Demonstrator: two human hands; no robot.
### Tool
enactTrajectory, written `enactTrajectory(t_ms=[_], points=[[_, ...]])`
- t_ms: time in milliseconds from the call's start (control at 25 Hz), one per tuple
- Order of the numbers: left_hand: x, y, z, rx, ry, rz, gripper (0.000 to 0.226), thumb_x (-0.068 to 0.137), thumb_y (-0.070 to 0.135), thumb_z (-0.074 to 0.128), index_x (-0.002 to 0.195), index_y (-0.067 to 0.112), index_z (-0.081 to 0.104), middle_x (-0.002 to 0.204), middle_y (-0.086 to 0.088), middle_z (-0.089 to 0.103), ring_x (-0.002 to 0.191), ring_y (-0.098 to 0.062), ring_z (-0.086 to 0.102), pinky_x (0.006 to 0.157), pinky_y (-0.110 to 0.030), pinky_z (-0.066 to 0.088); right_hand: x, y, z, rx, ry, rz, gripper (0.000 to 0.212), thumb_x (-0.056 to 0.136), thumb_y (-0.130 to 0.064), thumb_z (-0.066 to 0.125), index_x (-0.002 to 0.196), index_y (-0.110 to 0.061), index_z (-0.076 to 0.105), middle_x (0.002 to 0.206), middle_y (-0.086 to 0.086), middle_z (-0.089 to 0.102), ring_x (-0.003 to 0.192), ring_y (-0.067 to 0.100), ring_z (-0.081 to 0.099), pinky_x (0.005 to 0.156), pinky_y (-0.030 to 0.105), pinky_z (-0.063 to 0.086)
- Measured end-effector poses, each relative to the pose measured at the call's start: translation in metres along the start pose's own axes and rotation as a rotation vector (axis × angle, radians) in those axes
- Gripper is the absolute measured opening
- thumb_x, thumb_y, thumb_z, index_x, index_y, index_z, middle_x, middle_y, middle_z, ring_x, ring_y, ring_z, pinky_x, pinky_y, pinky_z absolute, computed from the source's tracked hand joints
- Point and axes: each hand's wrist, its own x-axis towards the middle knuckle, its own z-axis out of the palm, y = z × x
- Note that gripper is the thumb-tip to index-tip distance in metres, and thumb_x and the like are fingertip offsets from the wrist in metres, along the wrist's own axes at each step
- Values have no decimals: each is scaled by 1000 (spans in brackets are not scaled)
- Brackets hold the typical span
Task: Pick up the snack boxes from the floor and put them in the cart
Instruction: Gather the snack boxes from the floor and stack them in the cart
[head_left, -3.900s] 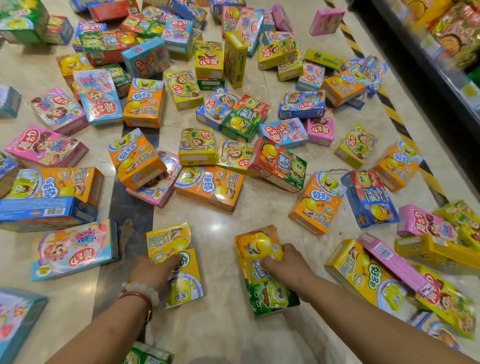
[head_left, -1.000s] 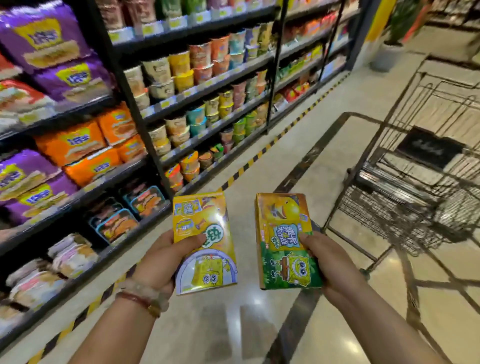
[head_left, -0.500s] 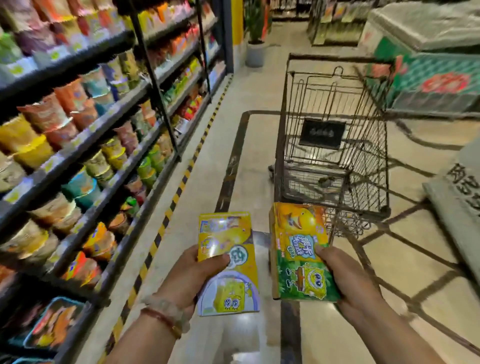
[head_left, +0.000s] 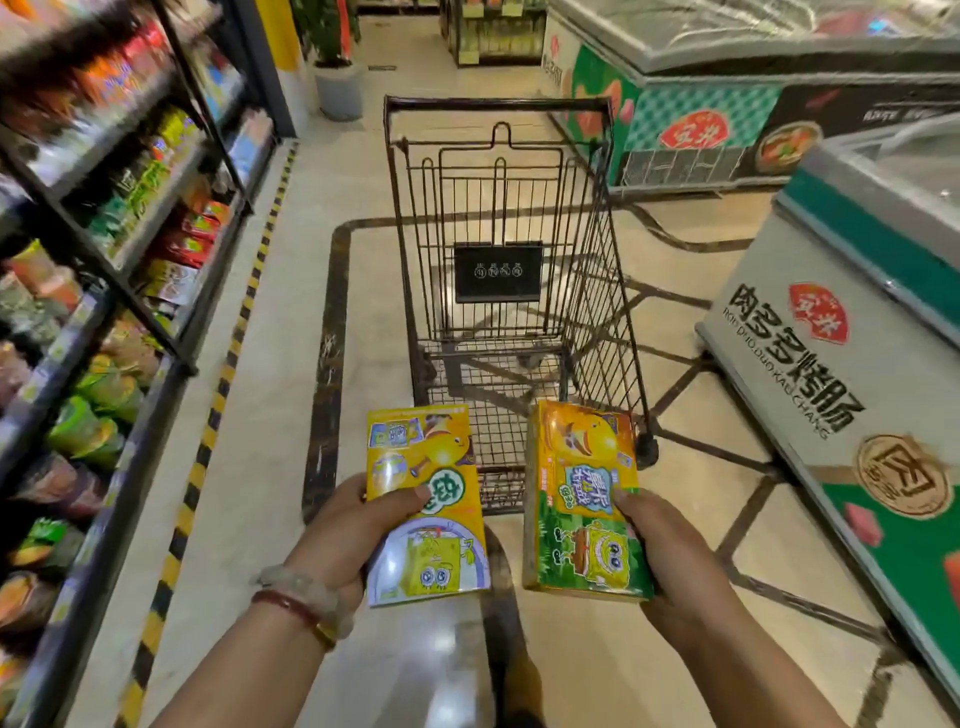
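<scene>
Each grip pinches a box: left hand yellow box, right hand seemingly green-bottomed box, before cart.

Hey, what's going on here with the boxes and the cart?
A person stands in a shop aisle facing an empty wire shopping cart. The left hand grips a yellow snack box, and the right hand grips a yellow-and-green snack box. Both boxes are held just short of the cart, not yet inside.

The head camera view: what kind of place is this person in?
Most likely a supermarket aisle: stocked shelves on the left, a wire shopping cart ahead, and chest freezers on the right.
</scene>
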Motion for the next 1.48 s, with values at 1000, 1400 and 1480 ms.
enactTrajectory(t_ms=[1000, 1400, 1480], points=[[371, 86, 72, 209, 438, 120, 43, 81, 6, 72, 111, 11, 41, 83, 2, 57, 65, -7, 54, 45, -19, 41, 366, -82, 71, -60, 115, 117, 13, 95, -12, 55, 101, -3, 63, 90, 13, 73, 72, 26, 70, 63, 37, 59], [555, -6, 33, 467, 771, 22, 19, 79, 22, 74, 95, 19, 64, 92, -3, 66, 84, -24, 63, 79, -37, 53, 599, 42, 98, -224, 220, 226, 37, 87, -29, 66, 116, -6, 62, 109, 11, 68, 92, 28, 68, 83, 49, 56], [580, -15, 27, 469, 781, 18, 17, 81, 21, 72, 89, 27, 59, 89, -2, 65, 83, -23, 63, 79, -34, 52, 624, 54, 100, -294, 204, 228, 55, 73, -44, 70, 114, -8, 62, 109, 9, 68, 96, 28, 66, 87, 49, 54]])
